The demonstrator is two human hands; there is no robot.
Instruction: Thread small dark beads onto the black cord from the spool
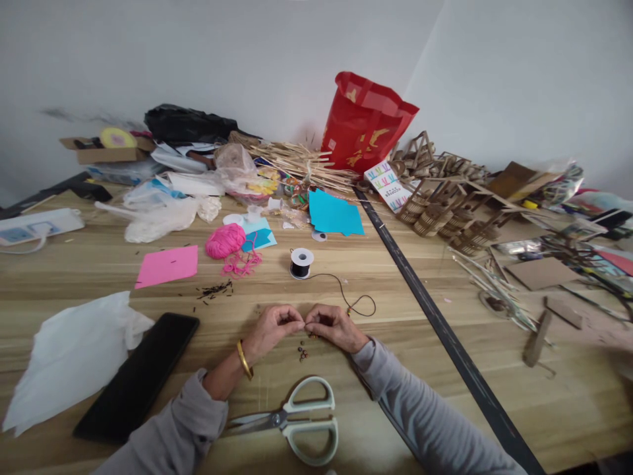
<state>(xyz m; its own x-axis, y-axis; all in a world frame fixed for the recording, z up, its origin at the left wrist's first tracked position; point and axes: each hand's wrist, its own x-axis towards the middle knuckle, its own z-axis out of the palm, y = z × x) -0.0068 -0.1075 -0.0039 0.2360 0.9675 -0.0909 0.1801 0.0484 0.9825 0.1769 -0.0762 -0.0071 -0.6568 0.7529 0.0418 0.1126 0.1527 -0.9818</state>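
Observation:
My left hand [277,330] and my right hand [336,326] meet at the fingertips over the wooden table. Both are closed in a pinch, and what lies between the fingertips is too small to make out. A black cord [341,284] runs from a white spool [301,262], loops to the right and passes behind my right hand; a small bead sits on it there. Several small brown beads [302,353] lie just below my hands. Nearer to me are scissors [297,419] with pale handles, their blades pointing left.
Pink yarn [225,241], a pink sheet [167,266] and small dark sticks [215,289] lie left of the spool. A black phone-like slab [138,376] and white tissue [74,353] are at left. A red bag [366,125] stands behind; small woven baskets [432,214] crowd the right.

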